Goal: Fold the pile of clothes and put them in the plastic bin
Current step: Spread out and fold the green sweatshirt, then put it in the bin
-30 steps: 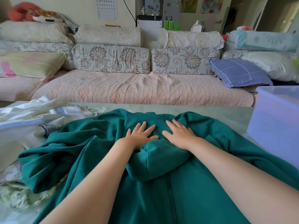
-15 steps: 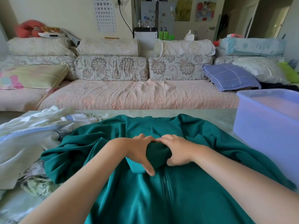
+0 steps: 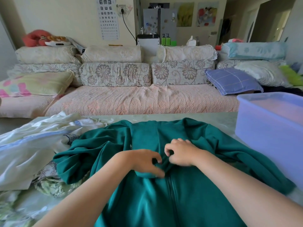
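Note:
A teal zip-up garment (image 3: 183, 199) lies spread on the table in front of me, its zipper running down the middle. My left hand (image 3: 146, 162) pinches a bunched fold of the teal fabric near the top of the zipper. My right hand (image 3: 181, 153) grips the same bunched fabric from the right, fingers curled. A pile of white and floral clothes (image 3: 32, 151) sits to the left, partly under the teal sleeve. The translucent blue plastic bin (image 3: 268, 128) stands at the right edge of the table.
The pale green table (image 3: 219, 123) runs back to a long sofa (image 3: 139, 102) with floral cushions and a blue checked pillow (image 3: 232, 81). An eye chart (image 3: 109, 18) hangs on the far wall.
Both hands went from lying flat on the teal garment to gripping a bunch of its fabric and pulling it toward me. The camera view has tilted upward.

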{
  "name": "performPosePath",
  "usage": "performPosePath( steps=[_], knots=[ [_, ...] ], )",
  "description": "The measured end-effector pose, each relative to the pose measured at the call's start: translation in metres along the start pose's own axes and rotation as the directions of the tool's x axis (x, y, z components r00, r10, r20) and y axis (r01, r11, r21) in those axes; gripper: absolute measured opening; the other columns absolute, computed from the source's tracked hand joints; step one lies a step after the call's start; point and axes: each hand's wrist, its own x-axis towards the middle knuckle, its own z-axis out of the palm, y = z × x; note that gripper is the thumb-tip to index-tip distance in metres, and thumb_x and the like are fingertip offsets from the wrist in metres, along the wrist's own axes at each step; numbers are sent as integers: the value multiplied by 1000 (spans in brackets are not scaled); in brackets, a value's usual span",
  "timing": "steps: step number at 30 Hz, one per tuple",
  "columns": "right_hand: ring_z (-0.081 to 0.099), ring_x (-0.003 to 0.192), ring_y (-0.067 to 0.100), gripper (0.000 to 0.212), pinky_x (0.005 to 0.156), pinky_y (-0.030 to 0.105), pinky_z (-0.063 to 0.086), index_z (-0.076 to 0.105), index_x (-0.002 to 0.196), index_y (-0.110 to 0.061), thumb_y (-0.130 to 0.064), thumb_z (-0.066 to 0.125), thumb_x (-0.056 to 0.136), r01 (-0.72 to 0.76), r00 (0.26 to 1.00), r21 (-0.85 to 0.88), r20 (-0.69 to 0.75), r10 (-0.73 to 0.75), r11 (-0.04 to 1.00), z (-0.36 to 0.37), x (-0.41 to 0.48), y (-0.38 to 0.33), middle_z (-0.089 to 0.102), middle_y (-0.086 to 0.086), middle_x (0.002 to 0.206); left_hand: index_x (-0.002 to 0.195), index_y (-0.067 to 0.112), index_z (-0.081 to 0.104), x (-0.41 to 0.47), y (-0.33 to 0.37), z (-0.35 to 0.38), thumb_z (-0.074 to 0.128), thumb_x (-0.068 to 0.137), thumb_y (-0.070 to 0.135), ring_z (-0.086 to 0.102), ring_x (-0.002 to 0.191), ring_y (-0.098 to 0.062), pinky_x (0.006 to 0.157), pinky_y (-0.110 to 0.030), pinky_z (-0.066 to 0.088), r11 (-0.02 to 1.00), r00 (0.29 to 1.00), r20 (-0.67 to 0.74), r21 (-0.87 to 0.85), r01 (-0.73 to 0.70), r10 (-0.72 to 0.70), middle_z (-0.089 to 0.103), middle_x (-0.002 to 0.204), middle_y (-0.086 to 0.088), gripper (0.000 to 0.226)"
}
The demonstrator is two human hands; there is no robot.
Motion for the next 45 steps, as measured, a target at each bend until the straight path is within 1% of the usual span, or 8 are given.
performPosePath(
  steps=[3, 5, 7, 12, 19, 29, 40, 45],
  knots=[
    [53, 111, 22, 27, 99, 41, 36, 66, 93, -31, -36, 40, 87, -84, 984, 155, -145, 107, 984, -12, 4, -3, 61, -6, 109, 92, 29, 72, 11, -2, -4, 46, 95, 44, 57, 69, -9, 68, -27, 44, 994, 910, -414, -95, -58, 13, 69, 93, 2, 30],
    [49, 121, 25, 30, 102, 39, 37, 64, 110, -31, -33, 39, 93, -76, 945, 141, -306, 117, 987, -10, 10, -13, 57, -1, 124, 115, 27, 66, 25, -13, 5, 43, 98, 40, 55, 107, -17, 90, -31, 41, 992, 787, -612, 124, -8, 83, 59, 121, -1, 31],
    [33, 140, 25, 43, 114, 42, 28, 49, 138, -33, -41, 38, 97, -39, 950, 83, -306, 62, 996, 5, 14, -25, 40, 3, 150, 148, 25, 35, 33, -19, 23, 37, 96, 51, 23, 144, -25, 115, -42, 23, 966, 870, -493, 232, 119, 12, 29, 155, -1, 58],
    [-7, 154, 19, 68, 123, 50, -5, 1, 158, -39, -66, 17, 97, -96, 995, 46, 14, 96, 994, 41, 19, -34, -10, 4, 167, 156, 20, -10, 34, -22, 38, 27, 99, 41, -14, 150, -20, 122, -46, -3, 979, 976, -171, 131, 155, -132, -13, 164, 0, 71],
    [-12, 153, 27, 72, 123, 49, -2, -10, 158, -34, -64, 20, 100, -98, 995, -69, -8, 98, 993, 38, 4, -38, -16, 9, 166, 153, 25, 31, 0, -36, 7, 40, 100, 29, 30, 144, -21, 116, -30, 27, 995, 970, -222, -55, 87, -97, 33, 157, -3, 54],
    [-9, 154, 17, 80, 125, 41, -2, 8, 160, -27, -50, 50, 96, 186, 978, 25, -105, -183, 982, 23, -54, -96, -5, 1, 168, 142, 31, 42, -86, -43, 39, 44, 94, 25, 38, 130, -25, 103, -40, 37, 944, 803, -560, 105, 314, -205, 45, 137, -1, 48],
    [18, 151, 16, 62, 122, 34, 17, 23, 158, -18, -23, 47, 100, 299, 948, 206, -178, -265, 932, 6, -24, -214, 16, -2, 166, 141, 8, 33, -145, -132, 47, 53, 97, 31, 41, 124, -41, 99, -47, 38, 756, 400, -644, -512, 408, -652, 43, 133, -23, 53],
    [22, 150, 22, 70, 120, 42, 23, 19, 158, -24, -2, 43, 96, 313, 940, 144, -189, -284, 939, 0, 23, -260, 10, -5, 167, 117, 7, 52, -149, -161, 33, 68, 86, 33, 62, 97, -30, 80, -36, 50, 627, 446, -478, -724, 288, -756, 65, 103, -8, 43]
  ],
)
